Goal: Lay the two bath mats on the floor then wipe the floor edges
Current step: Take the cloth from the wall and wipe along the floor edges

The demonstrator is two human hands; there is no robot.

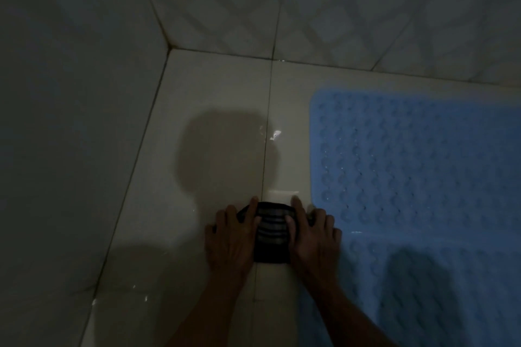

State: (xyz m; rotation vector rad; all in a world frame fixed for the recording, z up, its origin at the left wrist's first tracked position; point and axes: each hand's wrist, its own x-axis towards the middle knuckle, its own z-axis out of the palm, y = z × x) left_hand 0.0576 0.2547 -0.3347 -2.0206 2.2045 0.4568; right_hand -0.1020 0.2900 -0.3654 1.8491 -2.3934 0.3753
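Pressing a dark striped cloth flat on the floor at lower centre, left hand and right hand lie spread-fingered on its sides, gripping nothing. A blue mat lies at right, so wiping is in hand; next, I judge, the cloth must slide to the wall edge.

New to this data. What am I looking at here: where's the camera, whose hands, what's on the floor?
One picture, from a wide-angle camera worn on a person's head, looking down in a dim tiled corner. No robot: the left hand and right hand are bare, and both press a dark striped cloth flat on the pale floor tiles. A blue bath mat lies on the floor to the right, beside the right hand. Small wet glints show on the tiles.
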